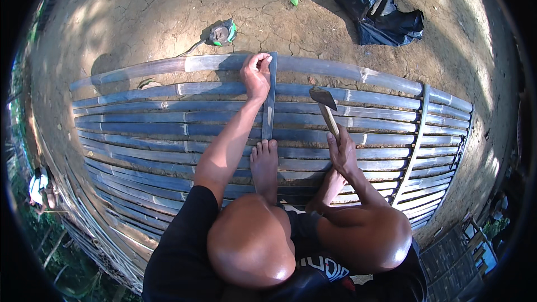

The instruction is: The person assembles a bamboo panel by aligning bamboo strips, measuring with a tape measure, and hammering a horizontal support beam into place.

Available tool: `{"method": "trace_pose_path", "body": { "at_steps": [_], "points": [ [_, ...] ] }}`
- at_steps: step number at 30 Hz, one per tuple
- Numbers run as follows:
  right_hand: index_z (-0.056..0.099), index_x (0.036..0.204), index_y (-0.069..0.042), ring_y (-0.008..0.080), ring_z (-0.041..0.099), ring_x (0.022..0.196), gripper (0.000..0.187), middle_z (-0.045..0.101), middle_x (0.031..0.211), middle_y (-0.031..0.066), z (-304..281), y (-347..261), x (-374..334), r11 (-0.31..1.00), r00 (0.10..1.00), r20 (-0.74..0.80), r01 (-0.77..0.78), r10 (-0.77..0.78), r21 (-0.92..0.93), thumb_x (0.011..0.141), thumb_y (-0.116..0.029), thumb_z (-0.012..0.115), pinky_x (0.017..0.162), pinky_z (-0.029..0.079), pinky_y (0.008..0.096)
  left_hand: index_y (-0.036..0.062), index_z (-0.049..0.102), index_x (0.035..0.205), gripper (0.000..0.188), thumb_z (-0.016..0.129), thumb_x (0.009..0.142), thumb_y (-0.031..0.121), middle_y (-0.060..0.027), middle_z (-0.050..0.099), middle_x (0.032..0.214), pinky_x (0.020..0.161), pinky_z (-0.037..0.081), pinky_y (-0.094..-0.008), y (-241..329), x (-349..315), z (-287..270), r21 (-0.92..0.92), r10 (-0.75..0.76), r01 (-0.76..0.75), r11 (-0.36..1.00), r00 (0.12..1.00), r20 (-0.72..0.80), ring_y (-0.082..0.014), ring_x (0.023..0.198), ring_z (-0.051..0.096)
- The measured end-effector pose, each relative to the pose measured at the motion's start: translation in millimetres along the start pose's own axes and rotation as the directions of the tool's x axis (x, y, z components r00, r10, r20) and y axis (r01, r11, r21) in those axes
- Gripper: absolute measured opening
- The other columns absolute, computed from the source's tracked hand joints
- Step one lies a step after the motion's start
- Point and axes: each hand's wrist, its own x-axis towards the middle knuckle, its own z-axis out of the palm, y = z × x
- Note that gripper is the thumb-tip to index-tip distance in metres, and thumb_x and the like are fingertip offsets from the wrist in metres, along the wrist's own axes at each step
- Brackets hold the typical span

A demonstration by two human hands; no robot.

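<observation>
A bamboo frame of long slats (224,116) lies on the ground before me. Across its far slats runs a flat, narrow strip (269,109), with the toes of my bare foot (264,162) against its near end. At the strip's far end, over the outermost slat, my left hand (257,78) is closed in a pinch; whatever its fingertips hold is too small to make out. My right hand (343,151) is closed around the wooden handle of a hammer (329,116). Its dark, wedge-shaped metal head is raised above the slats, to the right of the strip and apart from it.
Beyond the frame, a grey and green tape measure (222,33) and a crumpled black plastic bag (380,14) lie on cracked earth. Another crosspiece (413,148) spans the slats at the right. Long thin strips (103,246) lie at the lower left.
</observation>
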Motion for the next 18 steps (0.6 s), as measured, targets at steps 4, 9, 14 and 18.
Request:
{"method": "trace_pose_path", "body": {
  "at_steps": [4,9,14,18],
  "points": [
    [0.051,0.128,0.002,0.0475,0.063,0.087,0.036,0.063,0.095,0.0288,-6.2,-14.7,14.0,0.999,1.000,-0.030,0.001,-0.003,-0.045,0.103,-0.024,0.052,0.075,0.049,0.0498,-0.0003,0.068,0.091,0.006,0.069,0.085,-0.002,-0.0120,0.066,0.085,0.067,0.051,-0.0361,15.9,-3.7,13.2,0.161,0.084,-0.093,0.983,0.995,0.061,-0.0258,0.073,0.065],
    [0.051,0.128,0.002,0.0483,0.062,0.087,0.036,0.062,0.096,0.0286,-0.3,-28.3,36.9,1.000,1.000,-0.002,0.023,-0.023,-0.002,0.103,-0.023,0.052,0.075,0.048,0.0503,0.0005,0.067,0.090,0.008,0.069,0.083,-0.002,-0.0121,0.065,0.085,0.070,0.051,-0.0393,15.0,-6.4,5.4,0.222,0.148,-0.162,0.962,0.986,0.076,-0.0315,0.079,0.065],
    [0.052,0.127,0.002,0.0461,0.063,0.085,0.036,0.062,0.096,0.0284,8.9,-38.2,51.3,1.000,1.000,-0.011,0.017,-0.017,0.009,0.104,-0.026,0.051,0.074,0.048,0.0503,0.0006,0.065,0.093,0.010,0.068,0.084,-0.002,-0.0112,0.066,0.087,0.065,0.052,-0.0359,15.2,-0.6,2.5,0.249,0.037,-0.066,0.966,0.992,0.118,-0.0255,0.072,0.065],
    [0.051,0.127,0.002,0.0458,0.063,0.082,0.037,0.062,0.093,0.0281,5.7,-32.9,56.5,0.996,0.999,-0.026,-0.042,0.044,0.075,0.104,-0.027,0.050,0.071,0.048,0.0505,0.0002,0.064,0.098,0.010,0.067,0.088,-0.001,-0.0116,0.072,0.098,0.065,0.052,-0.0297,14.5,7.2,0.7,0.067,0.030,-0.039,0.997,0.991,0.131,-0.0124,0.074,0.064]
  ]
}}
